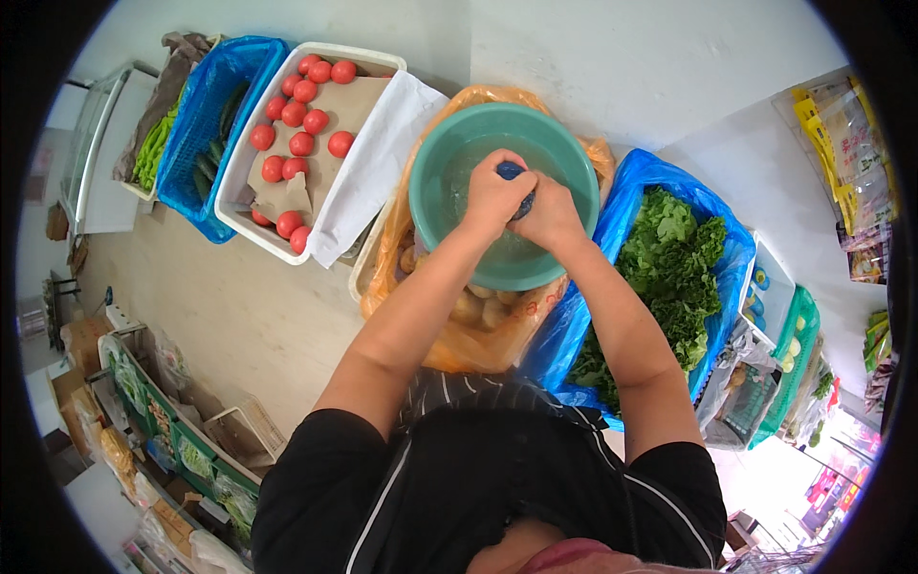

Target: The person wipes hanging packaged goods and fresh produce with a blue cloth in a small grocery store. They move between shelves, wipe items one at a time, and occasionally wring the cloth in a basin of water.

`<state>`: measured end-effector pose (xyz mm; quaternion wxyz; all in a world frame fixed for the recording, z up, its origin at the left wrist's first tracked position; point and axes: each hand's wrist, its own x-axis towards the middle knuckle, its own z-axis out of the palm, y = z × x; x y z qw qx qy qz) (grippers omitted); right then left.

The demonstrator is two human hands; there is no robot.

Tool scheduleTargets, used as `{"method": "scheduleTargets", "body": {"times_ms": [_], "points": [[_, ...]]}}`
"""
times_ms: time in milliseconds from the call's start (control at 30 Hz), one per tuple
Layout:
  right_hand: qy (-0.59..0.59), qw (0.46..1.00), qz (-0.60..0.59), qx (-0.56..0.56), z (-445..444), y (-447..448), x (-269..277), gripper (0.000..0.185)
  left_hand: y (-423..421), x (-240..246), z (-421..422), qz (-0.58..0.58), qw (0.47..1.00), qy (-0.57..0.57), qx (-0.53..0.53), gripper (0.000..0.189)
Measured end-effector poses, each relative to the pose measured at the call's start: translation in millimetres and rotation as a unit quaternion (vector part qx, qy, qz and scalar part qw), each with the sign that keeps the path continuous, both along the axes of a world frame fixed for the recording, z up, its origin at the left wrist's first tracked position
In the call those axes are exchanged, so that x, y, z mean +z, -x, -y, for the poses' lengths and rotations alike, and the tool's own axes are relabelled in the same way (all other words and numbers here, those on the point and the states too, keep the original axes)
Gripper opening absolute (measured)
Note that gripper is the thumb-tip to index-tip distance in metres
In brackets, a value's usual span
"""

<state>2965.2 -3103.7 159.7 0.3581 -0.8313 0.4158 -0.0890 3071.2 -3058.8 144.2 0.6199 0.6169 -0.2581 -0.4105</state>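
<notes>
My left hand (495, 192) and my right hand (551, 212) are pressed together over a green plastic basin (432, 194). Both are closed around a bunched dark blue cloth (526, 206), which shows between the fingers and at the top of the left fist. Most of the cloth is hidden by my hands. Slightly cloudy water (473, 154) lies in the basin below them. Under the basin, potatoes (470, 308) fill a crate lined with an orange plastic bag (387, 287).
Left stands a white crate (231, 179) of tomatoes (301, 143), beside a blue-lined basket (188, 136) of cucumbers and some green peppers (153, 147). Leafy greens (667, 265) fill a blue-lined crate on the right. Shelves of vegetables (190, 459) stand at lower left. Packaged goods (853, 158) hang at right.
</notes>
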Motion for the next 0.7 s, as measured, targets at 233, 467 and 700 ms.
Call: {"method": "scheduleTargets", "body": {"times_ms": [233,467,700], "points": [[-0.243,0.965,0.097,0.033,13,9,6,0.042,-9,13,9,0.196,0.972,0.023,-0.126,0.01],[-0.496,0.848,0.185,-0.003,24,19,-12,0.03,-12,11,18,0.185,0.962,0.058,-0.193,0.01],[-0.182,0.981,0.058,-0.019,25,3,-7,0.057,-14,-2,10,-0.248,0.966,-0.046,-0.057,0.04]]}}
